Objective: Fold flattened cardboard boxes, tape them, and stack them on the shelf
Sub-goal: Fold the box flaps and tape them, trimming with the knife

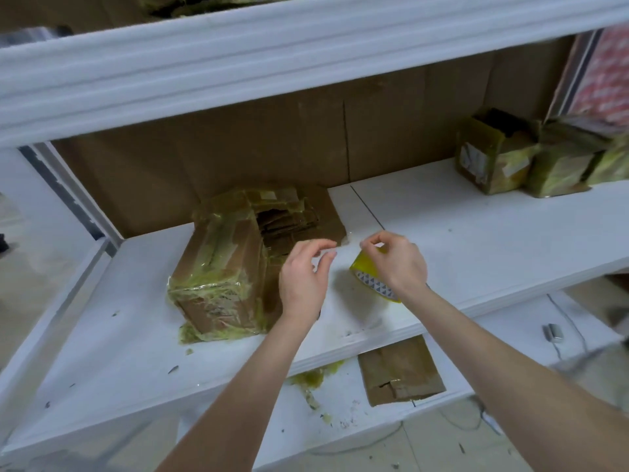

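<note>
Our right hand point(398, 264) grasps the tape roll point(367, 273); our left hand point(301, 277) pinches the tape end point(344, 242). The box point(218, 264) lies at nine o'clock, nearer the left hand, its long axis toward twelve.

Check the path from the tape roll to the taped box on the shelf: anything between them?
Only the left hand, raised between the tape roll gripped by the right hand and the taped box. No other object shows on the shelf between them.
</note>
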